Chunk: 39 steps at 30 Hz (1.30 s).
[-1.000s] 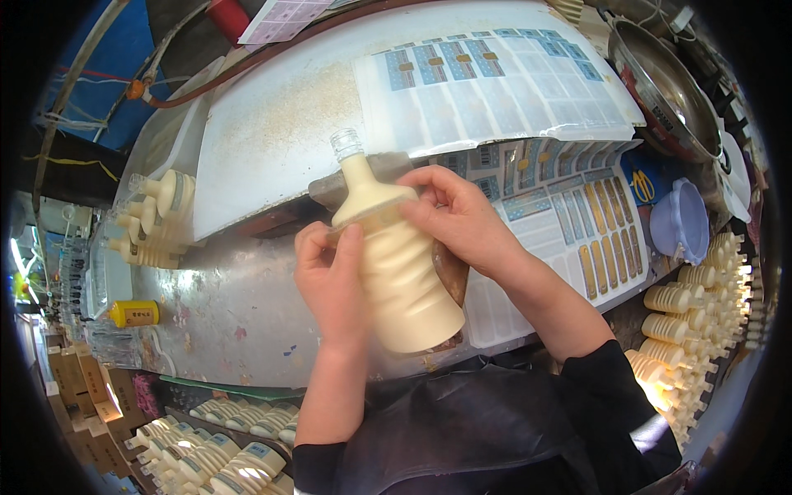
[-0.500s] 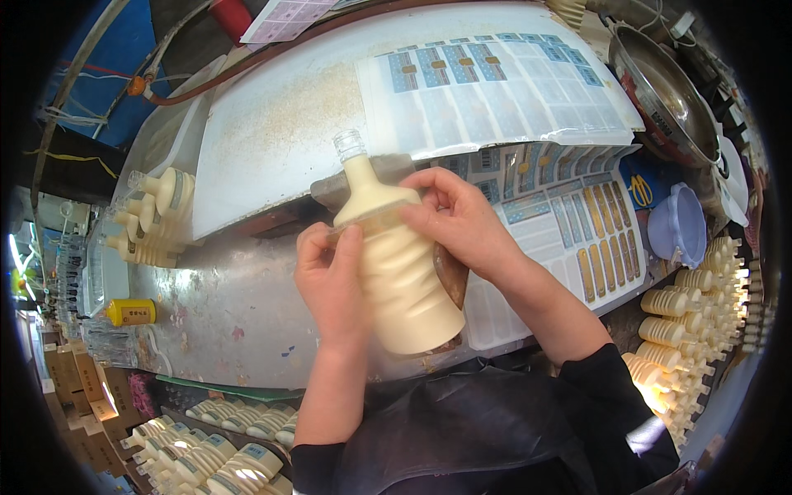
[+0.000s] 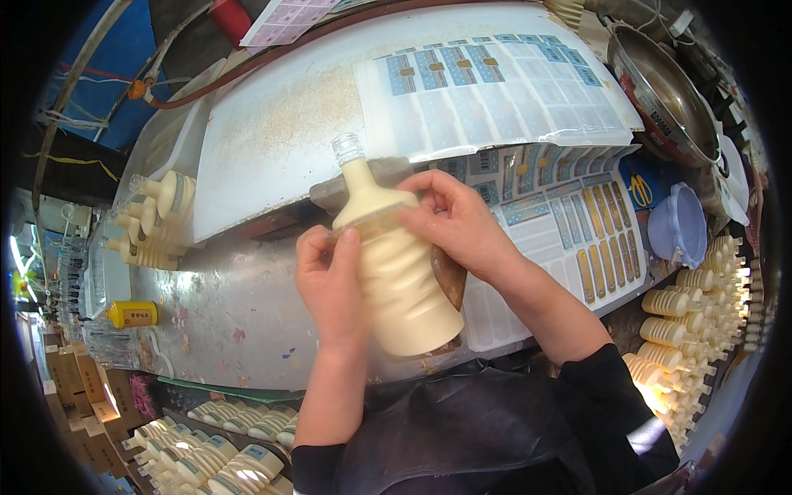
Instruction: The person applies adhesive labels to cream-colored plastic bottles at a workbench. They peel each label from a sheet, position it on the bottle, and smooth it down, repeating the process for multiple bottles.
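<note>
A cream bottle [image 3: 404, 289] with spiral grooves and a clear threaded neck lies tilted in front of me, neck pointing away. Across its shoulder runs a thin, translucent strip-shaped decal [image 3: 375, 219]. My left hand [image 3: 330, 268] pinches the strip's left end, thumb against the bottle. At the right end, my right hand [image 3: 454, 214] holds the strip between thumb and bent fingers. Behind the bottle's neck is a grey block [image 3: 330, 191], and a brown rest [image 3: 450, 276] shows beside its lower body.
Decal sheets in blue [image 3: 450, 66] and gold [image 3: 606, 239] lie beyond and to the right. A lilac bucket [image 3: 678, 227] and metal pan [image 3: 664, 91] stand at right. Cream bottles are grouped at left [image 3: 169, 198], lower left [image 3: 198, 458] and right [image 3: 685, 322]. A yellow container [image 3: 132, 313] sits left.
Almost nothing differs. The bottle's neck has shifted very slightly left and down; both hands keep their pinch on the strip.
</note>
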### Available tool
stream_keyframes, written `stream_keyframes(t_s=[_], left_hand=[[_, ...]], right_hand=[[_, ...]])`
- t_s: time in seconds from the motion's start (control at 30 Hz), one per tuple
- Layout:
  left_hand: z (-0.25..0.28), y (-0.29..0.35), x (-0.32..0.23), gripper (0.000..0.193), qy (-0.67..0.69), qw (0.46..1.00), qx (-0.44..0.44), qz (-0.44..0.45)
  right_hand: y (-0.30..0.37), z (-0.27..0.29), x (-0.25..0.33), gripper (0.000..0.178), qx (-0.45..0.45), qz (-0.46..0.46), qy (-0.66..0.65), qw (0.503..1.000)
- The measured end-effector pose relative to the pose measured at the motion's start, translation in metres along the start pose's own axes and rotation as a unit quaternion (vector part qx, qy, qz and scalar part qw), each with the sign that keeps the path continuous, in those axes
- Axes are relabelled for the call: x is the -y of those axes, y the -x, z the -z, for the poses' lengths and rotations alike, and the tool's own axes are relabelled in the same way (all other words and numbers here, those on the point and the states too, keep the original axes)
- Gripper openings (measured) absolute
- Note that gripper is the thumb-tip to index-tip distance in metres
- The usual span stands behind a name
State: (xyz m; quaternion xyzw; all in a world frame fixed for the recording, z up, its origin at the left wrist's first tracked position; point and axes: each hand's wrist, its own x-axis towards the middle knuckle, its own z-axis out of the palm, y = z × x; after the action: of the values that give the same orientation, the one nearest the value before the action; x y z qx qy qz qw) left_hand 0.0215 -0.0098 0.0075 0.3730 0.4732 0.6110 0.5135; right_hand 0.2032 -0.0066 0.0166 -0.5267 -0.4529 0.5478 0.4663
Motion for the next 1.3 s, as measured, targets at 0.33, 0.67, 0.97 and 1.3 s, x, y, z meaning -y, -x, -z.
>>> stream_keyframes(t_s=[0.33,0.67,0.97,1.3], left_hand=[[0.005,-0.002,0.006,0.009,0.000,1.000,0.002,-0.010],[0.005,-0.002,-0.002,0.019,-0.030,0.999,0.014,0.008],[-0.006,-0.004,-0.011,0.035,-0.104,0.994,0.028,0.004],[-0.002,-0.008,-0.002,0.038,-0.183,0.983,0.023,-0.009]], right_hand=[[0.000,-0.002,-0.001,0.035,-0.003,0.003,0.004,1.000],[0.001,0.008,0.008,0.032,0.056,-0.044,-0.146,0.987],[-0.004,0.007,-0.003,0.033,0.045,0.002,-0.098,0.994],[-0.008,0.005,-0.010,0.033,0.048,-0.003,-0.081,0.996]])
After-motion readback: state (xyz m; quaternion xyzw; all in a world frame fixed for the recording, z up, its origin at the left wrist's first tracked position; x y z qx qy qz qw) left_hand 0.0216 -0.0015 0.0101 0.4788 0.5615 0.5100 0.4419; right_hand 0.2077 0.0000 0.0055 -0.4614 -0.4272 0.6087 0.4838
